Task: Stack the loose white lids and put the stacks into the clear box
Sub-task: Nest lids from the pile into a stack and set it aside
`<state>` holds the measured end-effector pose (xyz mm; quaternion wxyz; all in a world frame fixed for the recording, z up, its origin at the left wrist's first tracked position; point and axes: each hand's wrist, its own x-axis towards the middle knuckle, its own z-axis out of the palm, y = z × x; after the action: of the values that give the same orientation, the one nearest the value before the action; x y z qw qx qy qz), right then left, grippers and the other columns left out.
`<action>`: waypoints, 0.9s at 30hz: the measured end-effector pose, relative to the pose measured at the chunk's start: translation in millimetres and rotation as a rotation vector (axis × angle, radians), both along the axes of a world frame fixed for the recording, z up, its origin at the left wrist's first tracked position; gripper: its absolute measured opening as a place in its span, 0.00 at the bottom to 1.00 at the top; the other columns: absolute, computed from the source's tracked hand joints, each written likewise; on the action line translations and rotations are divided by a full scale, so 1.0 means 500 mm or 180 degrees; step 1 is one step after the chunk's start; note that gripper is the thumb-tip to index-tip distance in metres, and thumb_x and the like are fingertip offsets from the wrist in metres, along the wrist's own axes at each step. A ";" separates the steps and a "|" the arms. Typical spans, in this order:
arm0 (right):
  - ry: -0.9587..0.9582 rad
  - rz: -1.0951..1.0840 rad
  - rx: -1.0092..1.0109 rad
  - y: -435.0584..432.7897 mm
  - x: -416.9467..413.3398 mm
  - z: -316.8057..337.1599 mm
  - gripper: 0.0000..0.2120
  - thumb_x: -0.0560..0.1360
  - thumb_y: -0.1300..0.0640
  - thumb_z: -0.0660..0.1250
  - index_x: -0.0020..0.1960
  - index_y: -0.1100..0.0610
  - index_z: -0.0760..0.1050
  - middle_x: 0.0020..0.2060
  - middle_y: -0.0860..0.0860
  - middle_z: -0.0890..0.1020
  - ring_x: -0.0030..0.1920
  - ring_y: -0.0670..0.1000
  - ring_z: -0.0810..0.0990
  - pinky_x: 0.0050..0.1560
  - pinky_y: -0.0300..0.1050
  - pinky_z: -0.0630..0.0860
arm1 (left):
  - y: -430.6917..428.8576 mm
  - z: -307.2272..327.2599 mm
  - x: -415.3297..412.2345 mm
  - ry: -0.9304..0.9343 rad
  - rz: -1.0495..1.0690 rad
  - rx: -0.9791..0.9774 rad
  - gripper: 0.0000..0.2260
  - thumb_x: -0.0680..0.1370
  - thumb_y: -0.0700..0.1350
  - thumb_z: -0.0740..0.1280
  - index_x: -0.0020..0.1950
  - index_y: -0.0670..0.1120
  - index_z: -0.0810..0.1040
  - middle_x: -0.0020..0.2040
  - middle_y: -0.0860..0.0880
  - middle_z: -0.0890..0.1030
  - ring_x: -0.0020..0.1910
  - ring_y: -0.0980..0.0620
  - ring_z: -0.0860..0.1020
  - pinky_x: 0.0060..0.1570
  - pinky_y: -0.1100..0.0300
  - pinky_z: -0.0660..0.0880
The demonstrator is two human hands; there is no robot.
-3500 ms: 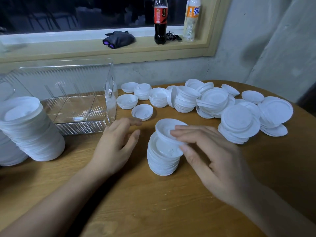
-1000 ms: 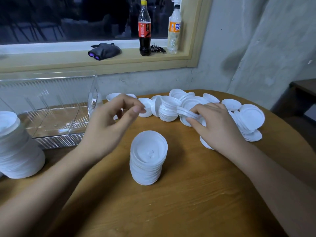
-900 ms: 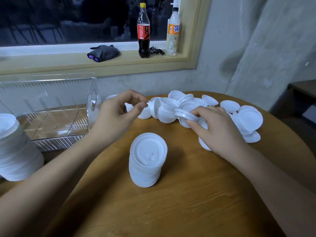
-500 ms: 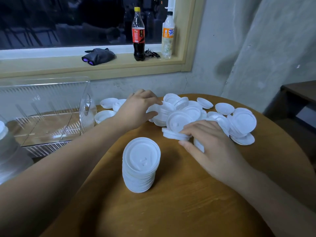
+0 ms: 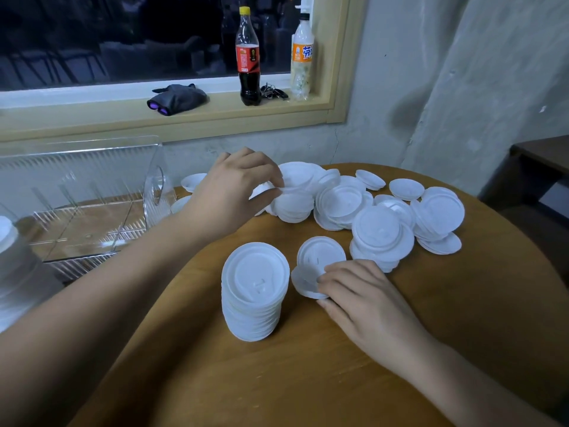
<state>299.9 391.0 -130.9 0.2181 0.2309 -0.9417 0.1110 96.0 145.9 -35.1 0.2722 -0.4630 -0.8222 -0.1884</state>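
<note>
A neat stack of white lids [image 5: 255, 291] stands in the middle of the round wooden table [image 5: 308, 380]. Just right of it my right hand [image 5: 360, 291] grips a few white lids [image 5: 317, 266], tilted up on edge against the table. Farther back my left hand [image 5: 237, 189] pinches the rim of a lid on top of the loose lid pile [image 5: 369, 211], which spreads across the table's far side. The clear box [image 5: 92, 204] stands empty at the left, its open side toward the table.
A taller stack of lids [image 5: 12, 263] leans at the far left edge. On the window sill stand a cola bottle [image 5: 248, 57], an orange-labelled bottle [image 5: 303, 57], keys and a dark folded cloth [image 5: 177, 98]. A dark wooden stand [image 5: 538, 167] sits at the right.
My right hand has pulled a few lids out of the pile toward the near stack. My left hand has reached farther back onto the pile and pinched a lid.
</note>
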 end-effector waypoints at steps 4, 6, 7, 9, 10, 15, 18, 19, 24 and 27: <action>-0.0045 -0.0068 -0.0171 -0.002 0.001 -0.001 0.10 0.85 0.47 0.69 0.61 0.51 0.83 0.59 0.42 0.83 0.67 0.48 0.79 0.68 0.48 0.72 | -0.043 0.034 0.078 -0.0072 -0.0082 0.0024 0.03 0.80 0.46 0.77 0.51 0.50 0.85 0.60 0.56 0.84 0.61 0.48 0.79 0.51 0.41 0.75; -0.0094 -0.0102 -0.0308 -0.005 0.004 0.009 0.13 0.87 0.45 0.66 0.63 0.51 0.83 0.60 0.41 0.82 0.67 0.47 0.78 0.67 0.48 0.72 | -0.066 0.050 0.121 -0.0227 -0.0143 0.0041 0.04 0.80 0.45 0.78 0.51 0.50 0.85 0.59 0.56 0.84 0.61 0.47 0.80 0.52 0.39 0.75; -0.0096 -0.0115 -0.0357 -0.004 0.005 0.014 0.13 0.88 0.45 0.64 0.62 0.52 0.83 0.60 0.41 0.82 0.66 0.47 0.78 0.67 0.48 0.72 | -0.077 0.058 0.142 -0.0291 -0.0179 0.0042 0.03 0.80 0.46 0.78 0.51 0.49 0.85 0.59 0.56 0.84 0.61 0.48 0.80 0.52 0.39 0.76; -0.0018 -0.0162 -0.0387 0.000 0.001 0.024 0.11 0.88 0.50 0.64 0.62 0.52 0.82 0.59 0.42 0.82 0.64 0.47 0.79 0.66 0.48 0.73 | -0.098 0.069 0.180 -0.0395 -0.0233 0.0035 0.04 0.80 0.48 0.76 0.51 0.50 0.86 0.59 0.57 0.84 0.62 0.48 0.80 0.53 0.39 0.76; 0.0044 -0.0219 -0.0373 0.004 -0.004 0.027 0.09 0.87 0.52 0.64 0.61 0.53 0.82 0.58 0.43 0.82 0.63 0.48 0.79 0.65 0.48 0.73 | -0.107 0.073 0.197 -0.0458 -0.0260 0.0025 0.04 0.79 0.49 0.76 0.50 0.50 0.86 0.59 0.57 0.84 0.62 0.48 0.81 0.54 0.40 0.76; 0.0003 -0.0521 -0.0220 0.020 -0.035 0.027 0.08 0.84 0.51 0.68 0.62 0.50 0.80 0.53 0.43 0.83 0.56 0.50 0.80 0.59 0.51 0.75 | -0.137 0.078 0.257 -0.0705 -0.0378 -0.0086 0.03 0.80 0.50 0.75 0.50 0.53 0.85 0.58 0.60 0.84 0.64 0.50 0.81 0.57 0.40 0.75; -0.0001 -0.0539 -0.0184 0.018 -0.043 0.024 0.09 0.83 0.49 0.69 0.61 0.51 0.80 0.49 0.44 0.83 0.54 0.50 0.80 0.58 0.50 0.75 | -0.151 0.074 0.277 -0.0786 -0.0374 -0.0189 0.02 0.80 0.52 0.75 0.50 0.55 0.84 0.57 0.62 0.84 0.66 0.54 0.81 0.60 0.41 0.74; -0.0003 -0.0552 -0.0197 0.016 -0.045 0.024 0.10 0.84 0.47 0.68 0.61 0.51 0.80 0.48 0.43 0.83 0.53 0.49 0.80 0.58 0.50 0.74 | -0.153 0.073 0.281 -0.0804 -0.0371 -0.0228 0.03 0.80 0.52 0.74 0.51 0.55 0.84 0.57 0.63 0.84 0.67 0.55 0.81 0.61 0.43 0.74; -0.0002 -0.0543 -0.0034 0.011 -0.049 0.020 0.08 0.84 0.49 0.68 0.59 0.51 0.82 0.47 0.43 0.82 0.54 0.49 0.79 0.60 0.50 0.73 | -0.158 0.061 0.293 -0.0913 -0.0361 -0.0454 0.04 0.81 0.52 0.73 0.54 0.56 0.80 0.58 0.64 0.82 0.69 0.57 0.79 0.64 0.46 0.74; 0.0034 -0.0496 0.0054 0.012 -0.051 0.018 0.04 0.83 0.54 0.69 0.55 0.51 0.82 0.46 0.43 0.82 0.53 0.51 0.80 0.61 0.50 0.72 | -0.157 0.052 0.294 -0.0898 -0.0337 -0.0654 0.03 0.82 0.53 0.70 0.53 0.57 0.77 0.59 0.66 0.82 0.71 0.58 0.77 0.65 0.46 0.73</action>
<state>274.6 397.1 -122.1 0.2292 0.1593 -0.9565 0.0844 242.8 67.6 -9.1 0.0952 -0.5001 -0.8416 -0.1806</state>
